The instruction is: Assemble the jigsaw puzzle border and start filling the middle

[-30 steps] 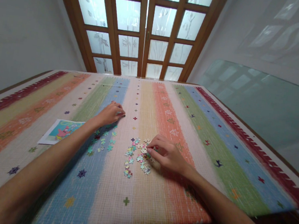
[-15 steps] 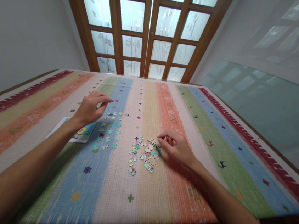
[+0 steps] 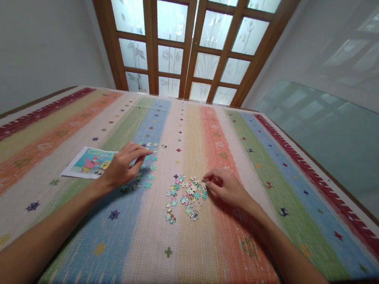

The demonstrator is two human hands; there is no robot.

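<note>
My left hand [image 3: 124,167] hovers over the rows of spread-out jigsaw pieces [image 3: 148,185] on the blue stripe, hiding some of them. Its fingers reach forward, the thumb a little apart from them, and I see nothing held. Under and beside that wrist lies a picture card [image 3: 87,164] with cartoon figures. My right hand [image 3: 227,187] rests at the right edge of a loose heap of jigsaw pieces [image 3: 189,189]. Its fingers are curled, with thumb and forefinger close together; whatever may be between them is too small to tell.
A striped, patterned tablecloth [image 3: 170,230] covers the table. One single jigsaw piece [image 3: 163,146] lies apart, right of the rows. Behind the table stand wooden doors with glass panes [image 3: 171,58]. A pale glass-like panel [image 3: 329,129] leans by the right wall.
My left hand has come nearer and to the right, from above the far end of the rows to over their middle, uncovering more of the card. My right hand has hardly moved.
</note>
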